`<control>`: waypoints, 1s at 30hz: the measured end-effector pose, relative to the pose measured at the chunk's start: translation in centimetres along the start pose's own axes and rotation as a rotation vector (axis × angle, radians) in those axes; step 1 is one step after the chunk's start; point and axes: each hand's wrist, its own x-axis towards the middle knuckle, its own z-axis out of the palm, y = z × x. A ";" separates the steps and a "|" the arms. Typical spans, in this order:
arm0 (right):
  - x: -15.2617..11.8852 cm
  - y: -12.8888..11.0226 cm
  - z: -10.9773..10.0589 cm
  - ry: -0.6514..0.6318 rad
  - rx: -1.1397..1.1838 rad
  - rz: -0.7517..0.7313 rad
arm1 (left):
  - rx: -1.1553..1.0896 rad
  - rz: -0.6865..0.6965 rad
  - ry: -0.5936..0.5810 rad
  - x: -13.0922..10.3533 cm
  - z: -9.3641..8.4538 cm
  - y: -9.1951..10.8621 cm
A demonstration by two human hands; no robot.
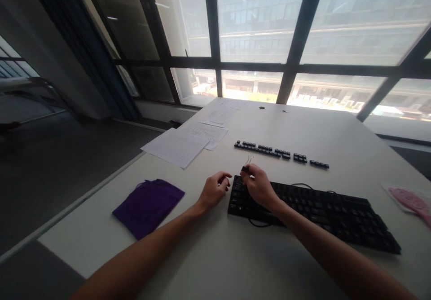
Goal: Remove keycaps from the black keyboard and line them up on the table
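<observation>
A black keyboard [323,210] lies on the white table, a little tilted to the right. Over its upper left corner, my right hand [258,184] pinches a small keycap puller [248,161] with a black handle and thin wire prongs pointing up. My left hand [215,188] is beside the keyboard's left edge, its fingers curled and apart, with nothing visible in it. Beyond the keyboard, black keycaps [262,150] lie in rows on the table. Part of the keyboard is hidden under my right hand and forearm.
To the left lies a purple pouch [148,206]. Printed papers [177,147] overlap at the table's left edge. At the far right is a pink item [409,200] on a white sheet or wrapper. A black cable shows around the keyboard. Windows stand behind the table [319,131].
</observation>
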 end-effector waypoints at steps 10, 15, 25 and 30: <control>0.2 0.8 0.4 -0.067 -0.029 0.089 | 0.124 0.128 -0.075 -0.2 -0.1 0.2; 0.8 1.1 0.6 -0.090 -0.041 0.110 | 0.154 0.183 -0.096 -0.1 -0.3 0.2; -0.5 -0.2 1.0 -0.058 -0.166 0.043 | 0.176 0.191 -0.100 0.0 -0.4 0.4; -0.9 0.1 1.1 -0.027 -0.185 0.084 | 0.175 0.180 -0.096 0.0 -0.5 0.3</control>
